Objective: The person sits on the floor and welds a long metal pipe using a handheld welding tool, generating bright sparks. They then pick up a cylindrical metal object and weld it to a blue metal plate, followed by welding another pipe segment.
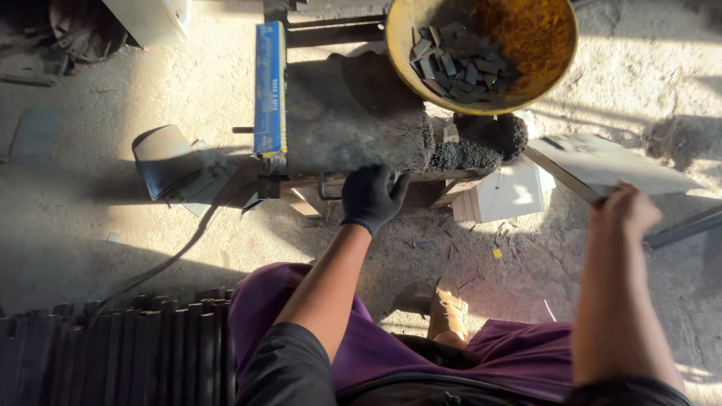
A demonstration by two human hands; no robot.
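A: Hands status? Left hand (372, 197), black-gloved, is seen closed on a thin dark flat piece (401, 183) at the front edge of the worktop (353, 120). Right hand (623, 210), bare, is gripped on the near end of a long pale flat board (602, 162), held off the floor.

B: Handling of the dark piece?

A: Judged stiff, light, probably thin metal; edges may be sharp, hence the glove. A pinch across the flat faces is advised, edges avoided.

B: Board?

A: Rigid, longer, so leverage at the held end is expected; a firm grip is needed.

B: Beyond that?

A: A blue flat box (270, 86) is set along the worktop's left edge. A dark powdery lump (481, 143) is seen at the right. Farthest, a yellow pan (481, 53) is loaded with similar dark pieces (459, 68).
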